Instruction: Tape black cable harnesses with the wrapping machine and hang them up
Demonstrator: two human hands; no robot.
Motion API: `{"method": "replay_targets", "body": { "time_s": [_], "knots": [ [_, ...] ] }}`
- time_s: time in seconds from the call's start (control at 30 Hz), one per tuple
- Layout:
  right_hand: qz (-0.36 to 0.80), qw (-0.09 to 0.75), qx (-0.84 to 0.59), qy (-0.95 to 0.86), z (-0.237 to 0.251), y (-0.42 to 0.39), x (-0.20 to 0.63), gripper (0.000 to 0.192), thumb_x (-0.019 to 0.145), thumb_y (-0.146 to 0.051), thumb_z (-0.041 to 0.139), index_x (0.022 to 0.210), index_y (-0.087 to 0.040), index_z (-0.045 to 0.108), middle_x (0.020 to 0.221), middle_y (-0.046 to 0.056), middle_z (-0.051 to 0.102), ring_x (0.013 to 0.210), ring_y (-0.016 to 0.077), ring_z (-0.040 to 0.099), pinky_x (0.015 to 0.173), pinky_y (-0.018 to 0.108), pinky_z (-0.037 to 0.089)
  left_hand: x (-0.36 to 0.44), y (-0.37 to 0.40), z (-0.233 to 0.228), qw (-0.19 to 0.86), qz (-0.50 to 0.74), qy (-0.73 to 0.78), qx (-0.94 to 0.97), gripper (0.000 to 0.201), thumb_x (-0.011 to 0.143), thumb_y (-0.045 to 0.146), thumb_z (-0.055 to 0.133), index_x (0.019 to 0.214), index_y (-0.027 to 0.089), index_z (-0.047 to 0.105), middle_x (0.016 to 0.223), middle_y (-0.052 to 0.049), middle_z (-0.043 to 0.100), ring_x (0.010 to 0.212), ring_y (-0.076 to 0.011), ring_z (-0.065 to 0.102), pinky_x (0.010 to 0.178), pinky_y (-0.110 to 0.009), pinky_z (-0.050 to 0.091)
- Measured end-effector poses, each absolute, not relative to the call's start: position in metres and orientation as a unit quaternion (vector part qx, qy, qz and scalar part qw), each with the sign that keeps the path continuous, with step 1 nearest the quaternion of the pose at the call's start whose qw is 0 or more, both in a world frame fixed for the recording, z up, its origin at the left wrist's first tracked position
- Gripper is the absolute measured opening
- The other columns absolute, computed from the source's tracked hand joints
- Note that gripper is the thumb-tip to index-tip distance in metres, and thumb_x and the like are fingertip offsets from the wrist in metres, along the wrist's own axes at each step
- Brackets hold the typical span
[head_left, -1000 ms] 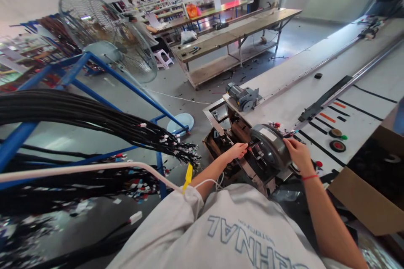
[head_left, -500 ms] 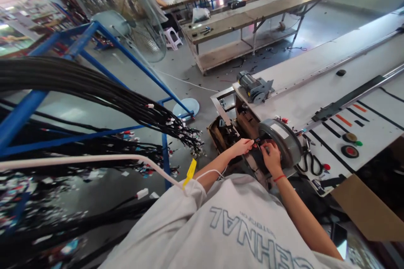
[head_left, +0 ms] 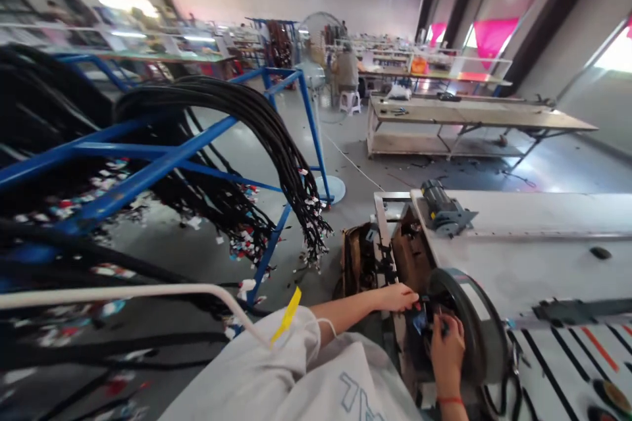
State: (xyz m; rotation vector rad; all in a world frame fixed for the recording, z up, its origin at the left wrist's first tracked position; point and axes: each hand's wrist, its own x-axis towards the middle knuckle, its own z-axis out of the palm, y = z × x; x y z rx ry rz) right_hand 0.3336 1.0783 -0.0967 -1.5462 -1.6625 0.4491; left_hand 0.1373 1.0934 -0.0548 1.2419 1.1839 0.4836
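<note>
My left hand point(head_left: 399, 297) is closed in a pinch at the left side of a dark round drum-like machine part point(head_left: 469, 322). Something small and dark is at its fingertips, too blurred to name. My right hand point(head_left: 448, 348) is just in front of the same part, its fingers bent and pressed together. What they grip is hidden. A bit of blue point(head_left: 419, 323) shows between the two hands. Black-handled scissors point(head_left: 511, 388) lie to the right of the drum, on the white worktop point(head_left: 533, 263).
A grey motor point(head_left: 442, 207) sits on the worktop's far left corner. On my left, a blue metal rack point(head_left: 197, 145) carries thick bundles of black cables point(head_left: 237, 102) with connector ends hanging down. A long bench point(head_left: 474, 115) and a seated person point(head_left: 345, 69) are farther back.
The camera view has tilted up and swung left, bringing the far hall into sight. Both hands remain by the drum, slightly farther apart.
</note>
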Motion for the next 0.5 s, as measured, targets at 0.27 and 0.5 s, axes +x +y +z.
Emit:
{"method": "replay_targets", "body": {
  "time_s": [0.27,0.5],
  "knots": [
    [0.178,0.382,-0.585,-0.693,-0.095,1.083,0.336,0.065,0.079,-0.081,0.037,0.072,-0.02,0.061,0.091,0.02,0.064,0.093,0.0362,0.059,0.083,0.049,0.045,0.137,1.087,-0.051,0.615,0.226,0.517,0.551,0.04,0.101,0.042,0.041,0.098,0.014,0.07,0.07,0.003,0.05,0.056,-0.0066,0.044,0.057,-0.021,0.036],
    [0.319,0.387,-0.572,-0.649,-0.076,1.066,0.339,0.049,0.078,-0.065,0.053,0.097,-0.019,0.054,0.087,0.013,0.066,0.078,0.0294,0.063,0.07,0.041,0.051,0.143,1.086,-0.062,0.601,0.198,0.52,0.574,0.038,0.101,0.035,0.039,0.098,0.013,0.07,0.069,0.003,0.052,0.058,-0.0077,0.046,0.059,-0.02,0.038]
  ]
}}
